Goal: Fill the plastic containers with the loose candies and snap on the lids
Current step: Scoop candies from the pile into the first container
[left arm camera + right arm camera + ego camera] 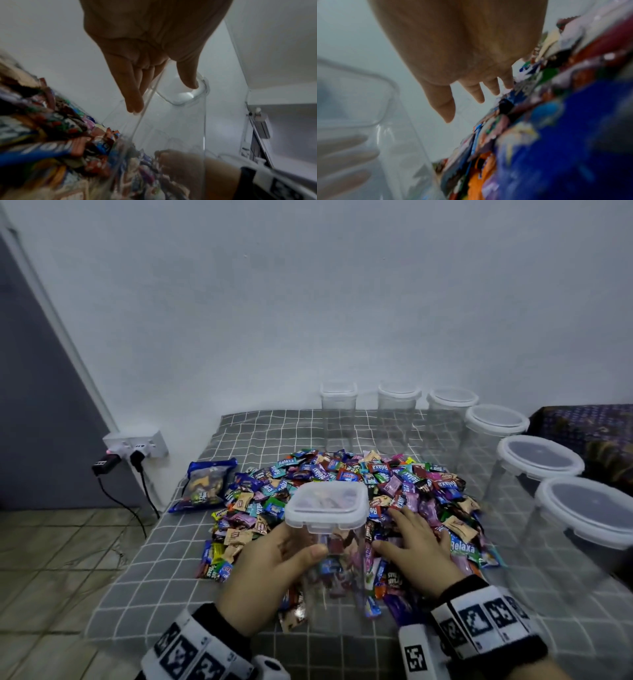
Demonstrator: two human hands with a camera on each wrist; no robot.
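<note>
A tall square clear container with a white lid stands at the near edge of the candy pile. My left hand grips its left side, thumb across the front wall and fingers behind. In the left wrist view the thumb and fingers of that hand straddle the container, which looks empty inside. My right hand lies flat with spread fingers on the wrapped candies just right of the container. In the right wrist view its fingertips touch the candies.
Several lidded clear containers line the back and right side, from a square one to a large round one. A blue candy bag lies left of the pile. The grey checked cloth ends at a tiled floor on the left; a wall socket is there.
</note>
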